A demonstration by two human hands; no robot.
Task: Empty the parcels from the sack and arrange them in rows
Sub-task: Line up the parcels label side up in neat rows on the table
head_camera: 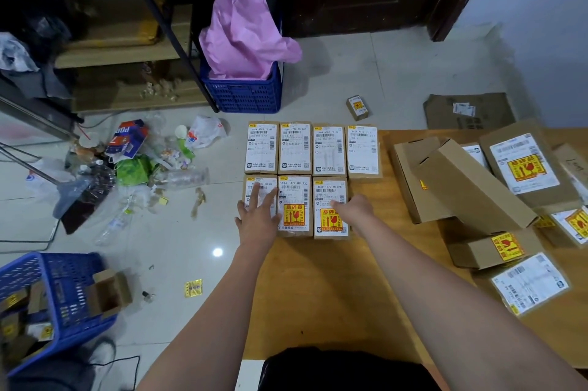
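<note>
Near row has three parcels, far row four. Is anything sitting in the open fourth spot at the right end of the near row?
Nothing visible: the table there is bare, right of the right hand and below the far row's fourth parcel. The loose pile lies further right.

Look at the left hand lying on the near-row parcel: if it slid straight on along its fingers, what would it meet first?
Probably the far-row parcel directly ahead: the left hand rests on the near-left parcel, fingers pointing away from the person. The two rows look almost touching.

Brown parcels (pixel 296 148) bear white labels, some yellow-red stickers; crates (pixel 245 94) blue, bag (pixel 245 18) pink.
</note>
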